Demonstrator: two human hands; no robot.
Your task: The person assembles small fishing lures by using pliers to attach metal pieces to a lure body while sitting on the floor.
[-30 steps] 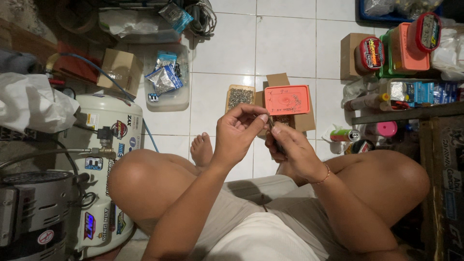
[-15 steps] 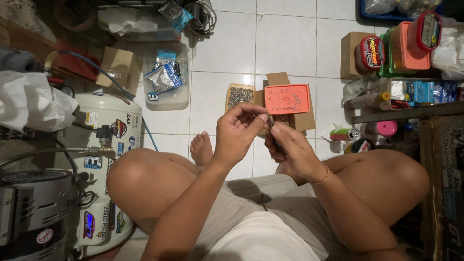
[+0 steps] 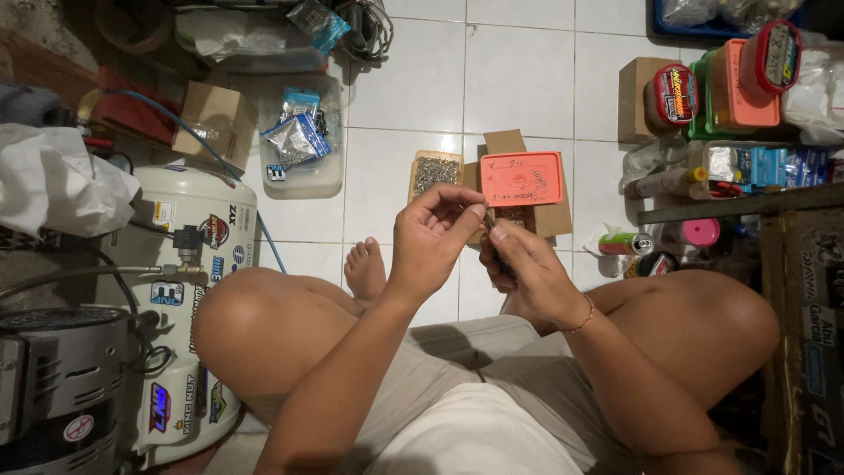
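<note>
I sit cross-legged on a white tiled floor. My left hand (image 3: 432, 239) is raised in front of me, thumb and fingers pinched together at a small dark part (image 3: 491, 222). My right hand (image 3: 527, 268) meets it from the right and grips the same small part, which is mostly hidden by the fingers. Just beyond the hands lie an orange lidded box (image 3: 522, 179) on a cardboard box (image 3: 549, 215) and a small open box of metal screws (image 3: 433, 172).
A white air compressor tank (image 3: 189, 264) with a dark motor (image 3: 53, 369) stands at my left. A clear plastic tub (image 3: 299, 145) holds small bags. Coloured containers (image 3: 734, 88) and jars crowd the right, next to a dark shelf edge (image 3: 738, 204).
Both hands stay together in front of me; the fingers shift slightly around the small part. Nothing else has moved.
</note>
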